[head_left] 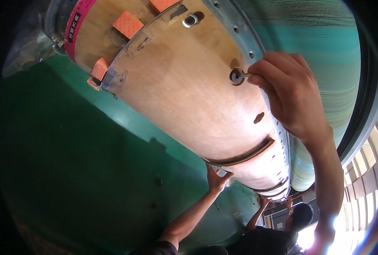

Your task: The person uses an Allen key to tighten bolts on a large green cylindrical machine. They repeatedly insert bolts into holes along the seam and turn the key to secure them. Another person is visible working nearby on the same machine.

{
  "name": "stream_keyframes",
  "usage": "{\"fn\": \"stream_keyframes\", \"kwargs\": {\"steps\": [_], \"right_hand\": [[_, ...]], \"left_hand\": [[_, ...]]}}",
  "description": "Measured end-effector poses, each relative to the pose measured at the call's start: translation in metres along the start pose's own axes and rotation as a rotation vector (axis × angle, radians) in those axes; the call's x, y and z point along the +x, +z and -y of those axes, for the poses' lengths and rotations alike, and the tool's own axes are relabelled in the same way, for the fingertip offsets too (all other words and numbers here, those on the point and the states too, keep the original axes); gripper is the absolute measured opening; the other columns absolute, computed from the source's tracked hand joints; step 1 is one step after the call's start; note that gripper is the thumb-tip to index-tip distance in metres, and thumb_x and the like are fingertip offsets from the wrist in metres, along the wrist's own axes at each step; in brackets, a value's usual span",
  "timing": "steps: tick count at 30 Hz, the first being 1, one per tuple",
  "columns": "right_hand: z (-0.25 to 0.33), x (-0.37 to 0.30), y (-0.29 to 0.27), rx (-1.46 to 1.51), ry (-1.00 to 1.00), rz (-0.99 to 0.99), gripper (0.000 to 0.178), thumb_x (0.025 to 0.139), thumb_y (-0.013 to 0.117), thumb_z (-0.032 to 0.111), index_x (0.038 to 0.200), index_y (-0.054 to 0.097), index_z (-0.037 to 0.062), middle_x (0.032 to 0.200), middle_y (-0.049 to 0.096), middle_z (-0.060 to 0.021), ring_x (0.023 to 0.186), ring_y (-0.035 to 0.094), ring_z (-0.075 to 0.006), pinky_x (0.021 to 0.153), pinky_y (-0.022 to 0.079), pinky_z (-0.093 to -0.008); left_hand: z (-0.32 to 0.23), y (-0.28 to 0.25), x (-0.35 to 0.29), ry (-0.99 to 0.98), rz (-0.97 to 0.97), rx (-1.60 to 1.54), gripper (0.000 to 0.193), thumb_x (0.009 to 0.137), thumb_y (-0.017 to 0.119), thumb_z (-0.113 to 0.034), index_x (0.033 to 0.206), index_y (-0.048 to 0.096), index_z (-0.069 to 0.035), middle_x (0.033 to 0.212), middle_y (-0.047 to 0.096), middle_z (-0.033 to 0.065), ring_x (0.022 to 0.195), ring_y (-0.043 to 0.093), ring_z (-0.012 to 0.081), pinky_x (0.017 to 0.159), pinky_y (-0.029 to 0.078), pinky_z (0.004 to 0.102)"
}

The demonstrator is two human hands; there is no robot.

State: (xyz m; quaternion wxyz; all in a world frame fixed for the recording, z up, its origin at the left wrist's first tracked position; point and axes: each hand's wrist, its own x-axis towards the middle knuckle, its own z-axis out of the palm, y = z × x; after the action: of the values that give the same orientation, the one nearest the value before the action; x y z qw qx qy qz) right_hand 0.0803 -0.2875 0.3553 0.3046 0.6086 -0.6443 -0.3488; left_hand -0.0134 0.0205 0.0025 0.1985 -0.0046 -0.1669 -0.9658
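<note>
My right hand pinches a thin metal rod between thumb and fingers. Its far end meets a dark round fitting set in a long, curved tan panel. At the panel's lower edge, by a dark curved seam, my left hand reaches up from below. Thumb and fingers stand apart there, the fingertips against the edge and partly hidden. Another metal-rimmed hole lies farther up the panel, and an oblong hole lies below the fitting.
Orange blocks sit along the panel's upper-left end, near a pink band. A grey flange with holes borders a large green cylinder. A co-worker in black reaches up to the far end. Green floor lies at left.
</note>
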Motion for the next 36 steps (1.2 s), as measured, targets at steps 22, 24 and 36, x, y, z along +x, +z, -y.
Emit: {"fn": "stream_keyframes", "kwargs": {"steps": [22, 24, 36], "right_hand": [[-0.049, -0.034, -0.006, -0.085, 0.064, 0.309, 0.036, 0.097, 0.061, 0.042, 0.081, 0.064, 0.01, 0.068, 0.058, -0.009, 0.066, 0.063, -0.0273, 0.061, 0.049, -0.04], [0.016, -0.057, 0.017, 0.32, 0.663, 0.281, 0.039, 0.101, 0.056, 0.041, 0.077, 0.059, 0.0103, 0.066, 0.053, -0.0049, 0.062, 0.053, -0.0195, 0.056, 0.039, -0.0339], [0.118, 0.021, 0.041, 2.017, 1.385, -0.9, 0.033, 0.106, 0.047, 0.041, 0.101, 0.054, 0.009, 0.068, 0.043, 0.0035, 0.057, 0.04, -0.0096, 0.054, 0.034, -0.0276]], "left_hand": [[0.003, 0.021, -0.039, -0.097, 0.108, -0.015, 0.146, 0.053, 0.093, -0.063, 0.158, 0.009, -0.006, 0.158, 0.027, 0.0164, 0.142, 0.037, 0.0316, 0.11, 0.039, 0.0562], [-0.003, 0.023, -0.037, -0.122, 0.112, -0.015, 0.144, 0.054, 0.092, -0.063, 0.158, 0.01, -0.006, 0.158, 0.027, 0.0163, 0.142, 0.036, 0.0317, 0.11, 0.039, 0.0565], [-0.012, -0.004, 0.006, -0.109, 0.061, 0.108, 0.142, 0.055, 0.091, -0.064, 0.157, 0.011, -0.005, 0.158, 0.026, 0.0165, 0.142, 0.036, 0.0315, 0.111, 0.039, 0.0556]]}}
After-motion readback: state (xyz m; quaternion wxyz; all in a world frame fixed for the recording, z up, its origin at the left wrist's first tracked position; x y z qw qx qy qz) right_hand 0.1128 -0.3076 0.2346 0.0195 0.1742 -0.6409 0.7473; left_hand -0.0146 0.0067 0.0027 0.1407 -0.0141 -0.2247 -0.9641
